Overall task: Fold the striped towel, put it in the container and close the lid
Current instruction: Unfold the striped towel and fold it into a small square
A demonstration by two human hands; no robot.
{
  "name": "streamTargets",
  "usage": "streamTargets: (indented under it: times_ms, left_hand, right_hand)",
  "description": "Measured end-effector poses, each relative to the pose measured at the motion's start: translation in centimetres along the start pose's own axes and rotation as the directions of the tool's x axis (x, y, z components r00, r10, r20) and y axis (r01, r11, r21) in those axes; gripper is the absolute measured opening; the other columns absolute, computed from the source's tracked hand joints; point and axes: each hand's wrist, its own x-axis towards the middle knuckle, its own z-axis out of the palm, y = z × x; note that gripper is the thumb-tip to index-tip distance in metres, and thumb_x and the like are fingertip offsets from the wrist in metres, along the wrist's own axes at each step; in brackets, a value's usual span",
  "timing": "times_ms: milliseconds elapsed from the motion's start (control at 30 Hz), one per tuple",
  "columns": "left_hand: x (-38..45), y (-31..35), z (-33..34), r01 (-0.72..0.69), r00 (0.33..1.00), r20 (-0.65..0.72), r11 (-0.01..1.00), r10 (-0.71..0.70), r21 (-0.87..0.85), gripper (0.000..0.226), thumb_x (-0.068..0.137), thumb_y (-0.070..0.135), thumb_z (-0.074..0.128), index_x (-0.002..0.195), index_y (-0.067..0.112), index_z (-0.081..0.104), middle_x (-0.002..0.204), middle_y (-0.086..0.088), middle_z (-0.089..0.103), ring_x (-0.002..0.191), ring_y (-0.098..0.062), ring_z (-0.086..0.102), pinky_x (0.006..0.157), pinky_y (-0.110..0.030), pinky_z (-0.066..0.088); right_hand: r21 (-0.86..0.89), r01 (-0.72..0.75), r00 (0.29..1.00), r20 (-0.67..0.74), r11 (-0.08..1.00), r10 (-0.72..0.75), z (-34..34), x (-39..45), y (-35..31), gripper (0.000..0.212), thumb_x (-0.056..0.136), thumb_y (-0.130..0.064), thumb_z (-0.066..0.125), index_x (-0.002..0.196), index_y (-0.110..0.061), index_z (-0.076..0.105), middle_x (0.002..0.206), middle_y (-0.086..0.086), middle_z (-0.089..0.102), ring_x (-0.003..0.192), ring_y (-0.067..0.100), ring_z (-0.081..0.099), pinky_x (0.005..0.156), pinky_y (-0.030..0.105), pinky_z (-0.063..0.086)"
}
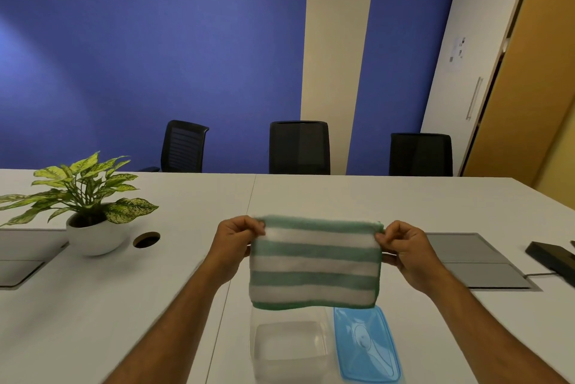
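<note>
A green and white striped towel (315, 262), folded into a rectangle, hangs in the air above the white table (155, 306). My left hand (238, 239) pinches its upper left corner and my right hand (404, 246) pinches its upper right corner. Directly below the towel's lower edge stands a clear plastic container (289, 348), open and with nothing visible inside. Its blue lid (365, 346) lies flat on the table, just right of the container.
A potted plant (90, 206) in a white bowl stands at the left, with a round cable hole (146, 239) beside it. Grey hatch panels (473, 259) are set into the table at the right and left. A black device (550, 254) lies far right. Three black chairs (299, 147) line the far edge.
</note>
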Motion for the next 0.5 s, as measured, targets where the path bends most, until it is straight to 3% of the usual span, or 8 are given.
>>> streamTargets:
  times_ms: [133,200,267,367,433,500]
  left_hand:
    - [0.01,-0.13,0.2,0.001,0.999,0.041,0.997,-0.004,0.076,0.022,0.093,0.0,0.06,0.101,0.011,0.077,0.11,-0.004,0.072,0.1,-0.028,0.065,0.07,-0.035,0.06]
    - [-0.09,-0.04,0.15,0.0,0.994,0.108,0.995,-0.01,0.096,0.031,0.086,-0.002,0.07,0.113,0.013,0.07,0.117,-0.004,0.067,0.102,-0.03,0.066,0.072,-0.037,0.061]
    - [-0.12,0.11,0.27,0.012,0.991,0.132,0.994,-0.026,0.105,0.03,0.079,-0.006,0.076,0.103,0.01,0.071,0.111,-0.008,0.068,0.097,-0.033,0.066,0.072,-0.039,0.06]
    - [-0.25,0.11,0.44,0.024,0.996,0.083,0.993,-0.034,0.116,0.015,0.079,-0.006,0.076,0.083,0.008,0.079,0.097,-0.01,0.072,0.097,-0.032,0.066,0.074,-0.035,0.059]
    - [-0.4,-0.03,0.46,0.032,0.996,0.075,0.993,-0.041,0.113,0.018,0.081,-0.003,0.075,0.092,0.011,0.079,0.104,-0.008,0.072,0.099,-0.031,0.067,0.073,-0.034,0.06]
    - [-0.55,-0.13,0.32,0.04,0.991,0.123,0.988,-0.059,0.149,0.031,0.081,-0.001,0.076,0.107,0.015,0.075,0.114,-0.009,0.068,0.101,-0.033,0.068,0.072,-0.036,0.062]
  right_hand:
    - [-0.101,-0.018,1.0,0.005,0.995,0.019,0.33,0.2,0.26,0.031,0.089,0.007,0.055,0.076,-0.008,0.077,0.085,0.002,0.076,0.079,0.018,0.071,0.061,0.034,0.059]
    - [-0.1,-0.024,0.999,0.042,0.995,0.028,0.37,0.29,0.38,0.024,0.089,0.004,0.06,0.093,-0.012,0.077,0.099,0.001,0.074,0.087,0.019,0.071,0.064,0.035,0.059]
    - [-0.106,-0.014,0.997,0.069,0.994,0.021,0.37,0.33,0.54,0.03,0.082,0.008,0.068,0.099,-0.016,0.075,0.104,0.003,0.072,0.088,0.021,0.07,0.065,0.034,0.059]
    - [-0.153,-0.022,1.0,0.019,0.988,0.025,0.47,0.46,0.49,0.025,0.078,0.01,0.07,0.082,-0.013,0.079,0.089,0.005,0.075,0.083,0.022,0.07,0.068,0.033,0.059]
    - [-0.145,-0.033,0.999,-0.002,0.989,0.033,0.49,0.5,0.46,0.021,0.08,0.007,0.069,0.079,-0.011,0.08,0.088,0.006,0.076,0.085,0.025,0.068,0.075,0.038,0.058]
    - [-0.136,-0.031,0.999,0.025,0.99,0.035,0.41,0.34,0.37,0.023,0.082,0.006,0.068,0.09,-0.014,0.079,0.1,0.008,0.074,0.087,0.025,0.069,0.076,0.04,0.057]
